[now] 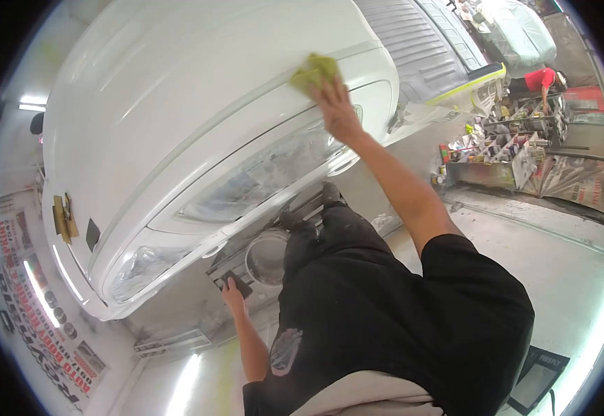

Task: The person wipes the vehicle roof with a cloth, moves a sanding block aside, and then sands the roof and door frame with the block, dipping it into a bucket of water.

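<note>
- Auto body workshop lit by bright tube lights, with a lettered banner [38, 305] on the wall to the left of the white vehicle [177, 104].
- Right grip [340, 114]: fingers stretched over a yellow-green cloth [309, 73], which lies against the white vehicle's front panel near its right end; the outspread fingers probably let the cloth bear evenly on the curve. Blur softens its folds.
- Left grip [232, 295]: closed on the edge of a dark flat block [243, 287], possibly a sanding pad, held below the white vehicle's front edge and apart from it, perhaps to spare the paintwork.
- Under the white vehicle's front edge, a pale round bucket [264, 260] is near the person's legs, presumably for easy reach.
- Across the white vehicle's front, clear plastic film [260, 177] covers a long recess, likely as masking.
- On the white vehicle's left end, brown strips [59, 218] and a dark square pad [92, 234] rest close together, apparently parked within reach.
- Well right of the white vehicle, a co-worker in a red top [539, 79] bends beside crowded shelves [478, 172].
</note>
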Demonstrator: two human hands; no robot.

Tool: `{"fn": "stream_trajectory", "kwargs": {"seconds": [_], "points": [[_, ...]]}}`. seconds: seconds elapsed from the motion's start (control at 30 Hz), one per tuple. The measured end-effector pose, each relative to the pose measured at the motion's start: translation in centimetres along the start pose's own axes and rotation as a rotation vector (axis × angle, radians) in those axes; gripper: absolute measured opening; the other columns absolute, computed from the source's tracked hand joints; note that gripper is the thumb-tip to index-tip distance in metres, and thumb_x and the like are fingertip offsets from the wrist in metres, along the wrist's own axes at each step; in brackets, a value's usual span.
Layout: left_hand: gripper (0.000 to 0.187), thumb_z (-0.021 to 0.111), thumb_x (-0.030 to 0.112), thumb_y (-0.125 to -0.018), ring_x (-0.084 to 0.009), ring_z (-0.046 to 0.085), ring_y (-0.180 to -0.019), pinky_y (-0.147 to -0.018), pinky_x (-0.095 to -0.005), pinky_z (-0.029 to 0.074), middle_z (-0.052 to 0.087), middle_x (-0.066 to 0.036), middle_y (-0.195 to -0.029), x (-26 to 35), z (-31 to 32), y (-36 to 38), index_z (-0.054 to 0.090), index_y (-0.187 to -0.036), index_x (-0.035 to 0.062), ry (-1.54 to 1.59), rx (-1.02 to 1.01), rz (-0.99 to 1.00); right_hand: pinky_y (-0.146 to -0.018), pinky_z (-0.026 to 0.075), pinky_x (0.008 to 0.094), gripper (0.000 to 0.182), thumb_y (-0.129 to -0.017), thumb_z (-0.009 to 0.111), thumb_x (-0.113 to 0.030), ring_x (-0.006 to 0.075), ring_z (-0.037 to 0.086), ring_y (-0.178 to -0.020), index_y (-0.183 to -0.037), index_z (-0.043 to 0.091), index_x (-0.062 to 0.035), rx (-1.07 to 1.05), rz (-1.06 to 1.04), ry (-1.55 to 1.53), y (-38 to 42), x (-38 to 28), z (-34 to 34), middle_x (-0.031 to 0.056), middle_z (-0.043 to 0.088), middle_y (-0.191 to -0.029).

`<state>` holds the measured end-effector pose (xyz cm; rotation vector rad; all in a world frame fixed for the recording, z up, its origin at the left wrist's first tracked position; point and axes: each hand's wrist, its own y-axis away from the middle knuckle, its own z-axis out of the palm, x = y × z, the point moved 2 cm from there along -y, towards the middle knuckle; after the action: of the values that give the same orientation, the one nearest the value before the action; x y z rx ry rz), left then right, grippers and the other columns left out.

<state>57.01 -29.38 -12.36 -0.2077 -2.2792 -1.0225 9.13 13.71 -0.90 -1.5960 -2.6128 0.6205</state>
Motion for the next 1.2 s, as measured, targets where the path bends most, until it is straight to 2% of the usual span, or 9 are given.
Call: {"fn": "stream_trajectory", "kwargs": {"seconds": [0.2, 0.43, 0.47, 0.5, 0.63, 0.73, 0.9, 1.17, 1.2], "points": [[0.045, 0.061, 0.038, -0.103, -0.0203, 0.059, -0.077, -0.072, -0.0362, 0.048, 0.067, -0.012, -0.085, 8.8, 4.4, 3.6, 0.068, -0.1, -0.0064, -0.269, -0.118, 0.277, -0.121, 0.03, 0.059, 0.073, -0.088, 0.051, 0.007, 0.0629, 0.018, -0.146, -0.157, 0.032, -0.0017, 0.225, 0.299, -0.088, 1.8, 10.6, -1.0, 0.0351, 0.029, -0.158], [0.045, 0.062, 0.038, -0.102, -0.0242, 0.062, -0.079, -0.074, -0.0395, 0.049, 0.069, -0.016, -0.086, 7.9, 5.4, 6.4, 0.067, -0.099, -0.0073, -0.431, -0.094, 0.352, -0.105, 0.043, 0.0487, 0.064, -0.086, 0.058, -0.001, 0.047, 0.051, -0.124, -0.15, 0.048, 0.0004, 0.381, 0.673, -0.358, 2.8, 12.8, 0.2, 0.0304, 0.051, -0.139], [0.045, 0.062, 0.038, -0.102, -0.0246, 0.062, -0.079, -0.074, -0.0395, 0.049, 0.069, -0.017, -0.085, 7.7, 5.6, 6.4, 0.067, -0.098, -0.0074, -0.473, -0.087, 0.353, -0.103, 0.043, 0.0443, 0.062, -0.087, 0.059, -0.001, 0.0437, 0.054, -0.117, -0.148, 0.048, 0.0014, 0.273, 0.659, -0.321, 2.3, 10.7, 1.1, 0.0275, 0.055, -0.13], [0.046, 0.062, 0.038, -0.102, -0.0247, 0.063, -0.079, -0.073, -0.0395, 0.049, 0.069, -0.016, -0.084, 6.9, 5.8, 6.0, 0.067, -0.097, -0.0074, -0.483, -0.099, 0.326, -0.096, 0.042, 0.0563, 0.046, -0.088, 0.052, 0.004, 0.0507, 0.052, -0.11, -0.133, 0.053, 0.0124, 0.537, 0.461, -0.302, 2.1, 6.6, 1.3, 0.0337, 0.05, -0.118], [0.046, 0.062, 0.038, -0.102, -0.0244, 0.061, -0.075, -0.071, -0.0397, 0.048, 0.067, -0.014, -0.08, 6.3, 6.7, 6.1, 0.067, -0.093, -0.0073, -0.489, -0.105, 0.266, -0.102, 0.046, 0.0519, 0.045, -0.09, 0.057, -0.002, 0.0464, 0.051, -0.114, -0.134, 0.058, 0.0055, 0.14, 0.31, -0.581, 2.8, -2.9, -0.5, 0.0292, 0.046, -0.133], [0.047, 0.062, 0.038, -0.102, -0.0239, 0.059, -0.074, -0.07, -0.0401, 0.047, 0.065, -0.013, -0.078, 7.4, 7.0, 5.1, 0.067, -0.092, -0.007, -0.434, -0.108, 0.304, -0.101, 0.046, 0.0501, 0.044, -0.091, 0.059, -0.005, 0.0429, 0.051, -0.112, -0.135, 0.059, 0.0035, 0.279, 0.238, -0.512, 1.7, -2.7, -3.2, 0.0256, 0.046, -0.132], [0.047, 0.062, 0.038, -0.103, -0.021, 0.056, -0.075, -0.069, -0.0397, 0.046, 0.064, -0.012, -0.08, 10.0, 7.3, 6.3, 0.065, -0.088, -0.0059, -0.375, -0.061, 0.334, -0.116, 0.032, 0.0634, 0.05, -0.1, 0.06, -0.037, 0.0477, 0.033, -0.144, -0.141, 0.059, -0.0106, 0.198, 0.192, -0.078, -0.6, 5.3, -2.8, 0.0162, 0.043, -0.153], [0.046, 0.063, 0.037, -0.102, -0.0189, 0.057, -0.073, -0.067, -0.0392, 0.046, 0.063, -0.011, -0.077, 10.1, 5.3, 8.9, 0.065, -0.088, -0.0062, -0.513, -0.045, 0.326, -0.108, 0.038, 0.0543, 0.044, -0.097, 0.059, -0.031, 0.0379, 0.049, -0.13, -0.131, 0.063, -0.0027, 0.248, 0.332, 0.208, -1.5, 19.0, -1.4, 0.0218, 0.058, -0.137], [0.046, 0.063, 0.037, -0.102, -0.0188, 0.057, -0.073, -0.067, -0.0388, 0.046, 0.063, -0.011, -0.077, 9.4, 5.0, 8.9, 0.065, -0.089, -0.0062, -0.478, -0.037, 0.303, -0.105, 0.042, 0.0506, 0.043, -0.096, 0.059, -0.027, 0.0402, 0.054, -0.123, -0.131, 0.06, -0.002, 0.521, 0.614, -0.282, -0.8, 20.7, -0.3, 0.0243, 0.059, -0.133]]}}
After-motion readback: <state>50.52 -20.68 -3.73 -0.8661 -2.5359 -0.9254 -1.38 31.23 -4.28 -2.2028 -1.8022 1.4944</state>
